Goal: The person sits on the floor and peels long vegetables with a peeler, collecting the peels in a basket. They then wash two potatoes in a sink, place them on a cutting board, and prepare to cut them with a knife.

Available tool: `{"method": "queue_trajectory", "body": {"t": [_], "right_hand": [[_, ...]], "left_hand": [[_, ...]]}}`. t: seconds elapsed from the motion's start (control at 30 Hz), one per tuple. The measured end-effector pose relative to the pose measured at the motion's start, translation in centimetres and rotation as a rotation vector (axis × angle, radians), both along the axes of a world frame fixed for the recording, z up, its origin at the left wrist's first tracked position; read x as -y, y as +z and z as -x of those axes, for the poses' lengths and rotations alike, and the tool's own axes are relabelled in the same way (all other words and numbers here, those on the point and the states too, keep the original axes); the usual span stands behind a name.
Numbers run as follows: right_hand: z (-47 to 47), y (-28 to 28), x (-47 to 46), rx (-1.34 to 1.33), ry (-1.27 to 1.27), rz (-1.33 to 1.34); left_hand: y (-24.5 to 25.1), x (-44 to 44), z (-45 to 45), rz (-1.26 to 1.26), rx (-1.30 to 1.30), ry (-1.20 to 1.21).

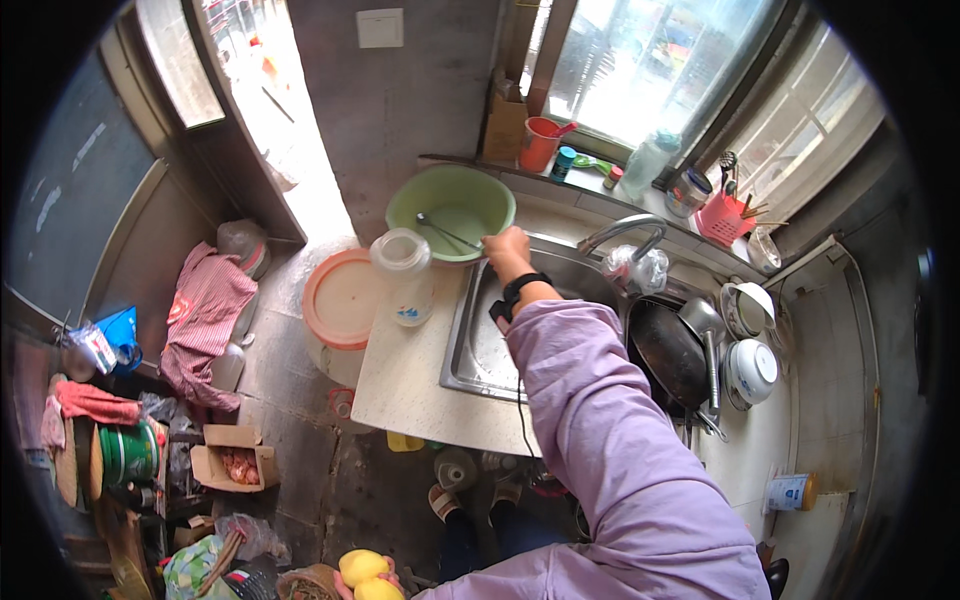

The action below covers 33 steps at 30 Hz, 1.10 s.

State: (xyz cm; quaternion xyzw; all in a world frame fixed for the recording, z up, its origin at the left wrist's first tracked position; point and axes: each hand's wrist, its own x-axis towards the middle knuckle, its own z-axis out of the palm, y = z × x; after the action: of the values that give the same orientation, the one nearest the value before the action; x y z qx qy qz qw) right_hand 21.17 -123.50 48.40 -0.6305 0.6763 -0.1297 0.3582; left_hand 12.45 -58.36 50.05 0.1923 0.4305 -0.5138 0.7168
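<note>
My right hand (507, 247) reaches to the near right rim of a green plastic basin (450, 199), its fingers closed around the handle end of a metal spoon (448, 231) whose bowl rests inside. Low in the picture my left hand (387, 574) holds two yellow, peeled-looking round items (364, 566), possibly potatoes; part of this hand is hidden. A clear plastic jar (411, 296) stands on the pale countertop (409, 382) near the basin. Right of it is a stainless steel sink (487, 352), partly covered by my right forearm.
A curved faucet (622, 229) rises behind the sink. A black wok (667, 352), a metal ladle (705, 330) and white bowls (752, 367) sit at the right. An orange-rimmed round lid (337, 300) lies left of the counter. On the floor is an open cardboard box (232, 457).
</note>
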Motion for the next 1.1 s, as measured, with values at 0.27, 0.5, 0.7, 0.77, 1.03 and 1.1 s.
{"method": "queue_trajectory", "body": {"t": [0.27, 0.5, 0.7, 0.77, 1.03, 1.1], "right_hand": [[-1.7, 2.9, 0.2, 0.194, -0.173, -0.172], [0.1, 2.6, -1.2, 0.691, -0.202, -0.148], [6.8, 3.6, -5.3, 0.933, -0.142, -0.257], [9.5, 4.1, -7.0, 0.961, -0.118, -0.255], [22.8, 2.6, -12.5, 0.902, -0.163, -0.296], [26.5, 0.8, -12.7, 0.8, -0.165, -0.318]], "left_hand": [[0.7, 2.8, 0.2, 0.076, -0.09, -0.065], [1.1, 3.4, 0.1, 0.105, -0.102, -0.098], [1.4, 3.4, 0.8, 0.128, -0.099, -0.106], [1.3, 3.7, 0.8, 0.111, -0.092, -0.128], [1.5, 6.2, 1.5, 0.066, -0.064, -0.184], [1.8, 6.8, 1.9, 0.08, -0.006, -0.219]]}}
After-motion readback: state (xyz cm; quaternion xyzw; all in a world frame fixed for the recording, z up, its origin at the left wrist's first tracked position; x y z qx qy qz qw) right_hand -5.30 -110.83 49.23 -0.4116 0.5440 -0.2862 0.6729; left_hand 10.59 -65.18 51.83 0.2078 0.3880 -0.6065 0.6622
